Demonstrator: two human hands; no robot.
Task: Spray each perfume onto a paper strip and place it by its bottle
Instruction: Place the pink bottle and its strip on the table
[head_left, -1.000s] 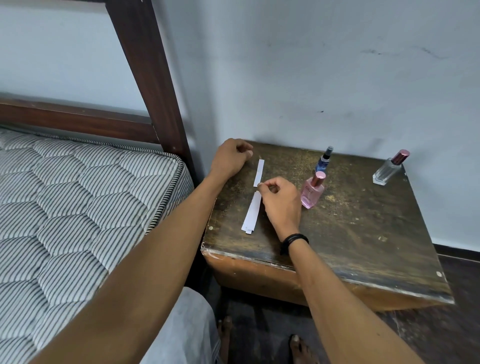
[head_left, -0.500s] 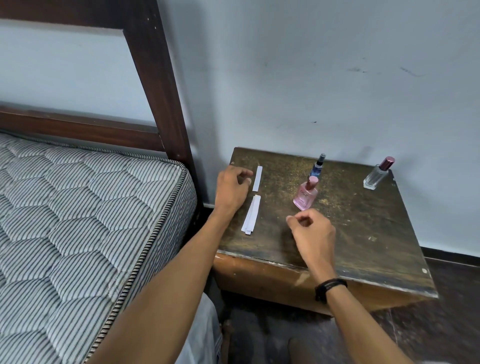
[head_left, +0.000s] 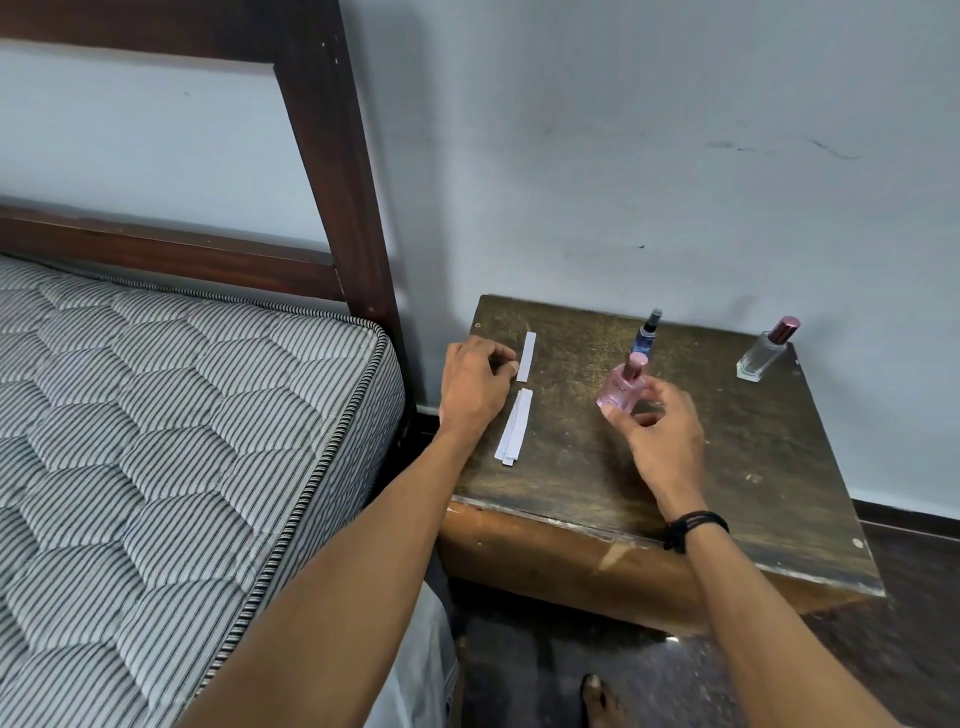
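The right hand (head_left: 657, 436) is gripping the pink perfume bottle (head_left: 621, 392), thumb and curled fingers round it, upright on the table (head_left: 753, 467), while the left hand (head_left: 475, 387) is resting fisted, a fingertip touching the lone paper strip (head_left: 528, 356).

Upright pink bottle (head_left: 620, 393), blue bottle (head_left: 646, 339) behind it, clear bottle (head_left: 762, 354) right, 1 strip (head_left: 528, 356) beyond stacked strips (head_left: 514, 428)

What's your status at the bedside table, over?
Left hand curled beside the single strip. Right hand has its grip round the pink bottle, standing on the table. Blue bottle close behind it.
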